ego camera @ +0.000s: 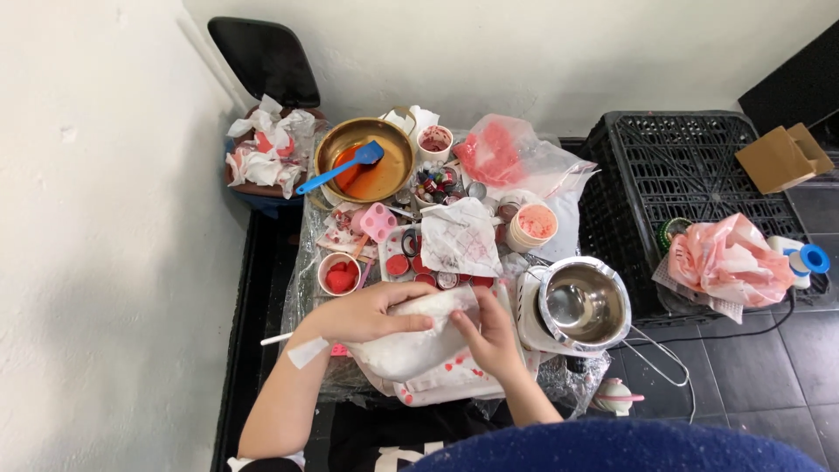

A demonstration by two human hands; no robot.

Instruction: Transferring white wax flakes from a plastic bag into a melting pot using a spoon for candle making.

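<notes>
Directly below you, both hands meet on a crumpled white paper towel (411,336) held over the near edge of the cluttered low table (306,253). Your left hand (367,313) lies across the top of the towel with fingers curled and closed on it; a strip of white tape shows at that wrist. Your right hand (491,336) pinches the towel's right end, thumb and fingers shut on the fold. Beneath the towel sits a white tray (446,378) spotted with red. Just beyond your left hand stands a small paper cup (339,274) holding red material, and a pink mould (378,222) lies farther back. A brass bowl (365,159) with a blue spatula (339,168) sits at the far side. To your right, a steel pot (584,304) rests near the tray, beside a black crate (673,175). A bin of stained tissues (266,153) stands at the far left.
</notes>
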